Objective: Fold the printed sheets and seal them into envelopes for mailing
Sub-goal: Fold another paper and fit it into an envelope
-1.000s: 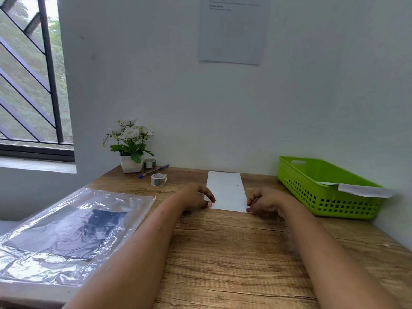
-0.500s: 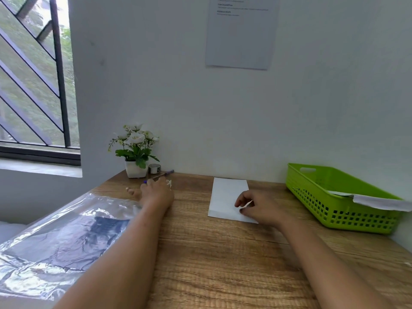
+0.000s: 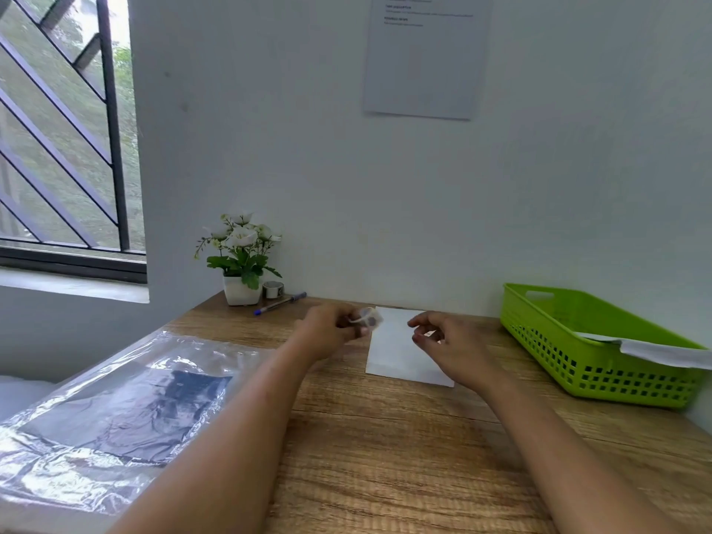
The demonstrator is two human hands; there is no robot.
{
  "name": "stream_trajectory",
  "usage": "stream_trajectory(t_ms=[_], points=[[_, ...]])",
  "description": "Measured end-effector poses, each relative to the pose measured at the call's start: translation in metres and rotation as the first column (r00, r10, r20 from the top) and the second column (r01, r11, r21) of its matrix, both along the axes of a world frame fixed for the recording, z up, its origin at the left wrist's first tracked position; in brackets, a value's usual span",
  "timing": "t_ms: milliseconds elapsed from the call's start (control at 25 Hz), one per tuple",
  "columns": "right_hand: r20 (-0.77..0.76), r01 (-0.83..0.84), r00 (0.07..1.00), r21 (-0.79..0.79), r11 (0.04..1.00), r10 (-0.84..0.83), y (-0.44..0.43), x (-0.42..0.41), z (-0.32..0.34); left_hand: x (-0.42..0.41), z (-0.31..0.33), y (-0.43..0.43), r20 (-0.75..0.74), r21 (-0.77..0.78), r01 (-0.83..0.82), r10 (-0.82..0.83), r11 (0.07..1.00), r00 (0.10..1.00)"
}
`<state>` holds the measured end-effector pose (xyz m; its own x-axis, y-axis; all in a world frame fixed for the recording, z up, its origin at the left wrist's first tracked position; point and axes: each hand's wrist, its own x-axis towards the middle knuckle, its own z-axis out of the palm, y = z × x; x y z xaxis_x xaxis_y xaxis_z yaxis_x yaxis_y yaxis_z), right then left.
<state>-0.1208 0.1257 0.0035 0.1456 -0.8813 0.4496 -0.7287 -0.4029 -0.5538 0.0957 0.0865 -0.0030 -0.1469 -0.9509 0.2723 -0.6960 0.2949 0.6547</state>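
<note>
At the counter's [image 3: 385, 437] far edge, middle, the envelope [image 3: 389, 354] lies flat. Left grip [image 3: 327, 330] pinches a tape roll [image 3: 368, 317] over its far left corner. Right grip [image 3: 443, 341] hovers above it, loosely curled and empty, probably poised to pull off a sealing strip.

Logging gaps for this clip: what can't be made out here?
Head view only.
Small clear tape roll in the left hand: blurred, partly covered.
White wall notice: print too small, top cut off.
Dark contents of the crinkled clear plastic bag: glare.
White paper in the green plastic basket: runs off right edge.
</note>
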Motion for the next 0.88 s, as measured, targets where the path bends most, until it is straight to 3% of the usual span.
stream_trajectory(t_ms=[120, 280, 480, 680, 800, 880], points=[[0.153, -0.044, 0.987, 0.016, 0.999, 0.041, 0.001, 0.001, 0.003, -0.026, 0.006, 0.009, 0.096, -0.088, 0.119, -0.110, 0.989, 0.989], [0.267, -0.047, 0.963, 0.000, 0.999, 0.046, 0.000, -0.001, 0.001, -0.034, 0.006, 0.012, 0.189, -0.149, 0.136, -0.107, 0.979, 0.976], [0.279, -0.015, 0.960, 0.016, 1.000, 0.010, -0.003, -0.003, 0.000, -0.030, -0.001, 0.005, 0.175, -0.141, 0.135, -0.109, 0.981, 0.979], [0.285, -0.079, 0.956, 0.036, 0.996, 0.065, -0.001, 0.001, -0.001, -0.030, -0.002, 0.006, 0.048, -0.116, 0.185, -0.181, 0.976, 0.982], [0.261, -0.050, 0.964, 0.004, 0.999, 0.047, -0.003, 0.002, -0.002, -0.033, 0.000, 0.009, 0.086, -0.114, 0.192, -0.183, 0.975, 0.979], [0.260, -0.033, 0.965, 0.002, 0.999, 0.031, -0.004, 0.000, -0.001, -0.033, 0.001, 0.010, 0.164, -0.123, 0.121, -0.100, 0.985, 0.981]])
